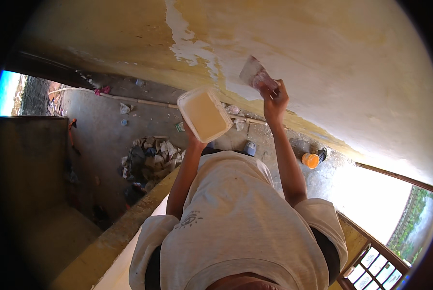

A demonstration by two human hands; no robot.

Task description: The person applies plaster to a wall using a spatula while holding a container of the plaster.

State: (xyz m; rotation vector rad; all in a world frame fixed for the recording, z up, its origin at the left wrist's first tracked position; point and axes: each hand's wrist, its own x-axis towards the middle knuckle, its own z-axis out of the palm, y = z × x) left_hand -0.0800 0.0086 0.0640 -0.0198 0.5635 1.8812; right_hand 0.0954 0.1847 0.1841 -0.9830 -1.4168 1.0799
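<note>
My left hand is closed round the edge of a pale rectangular tub, with most of its fingers hidden beneath it. Smooth cream-coloured paste covers the inside of the tub. In my right hand is a putty knife, its wide blade smeared and angled up and left. That blade is close to the wall; whether it touches cannot be made out. Whitish patches run down the yellowish wall to the left of the blade.
Below on the grey floor lies a heap of rubbish. A long pole stretches along the wall's foot. An orange bucket stands to the right, near a bright opening. A ledge runs at lower left, and a window grille is at lower right.
</note>
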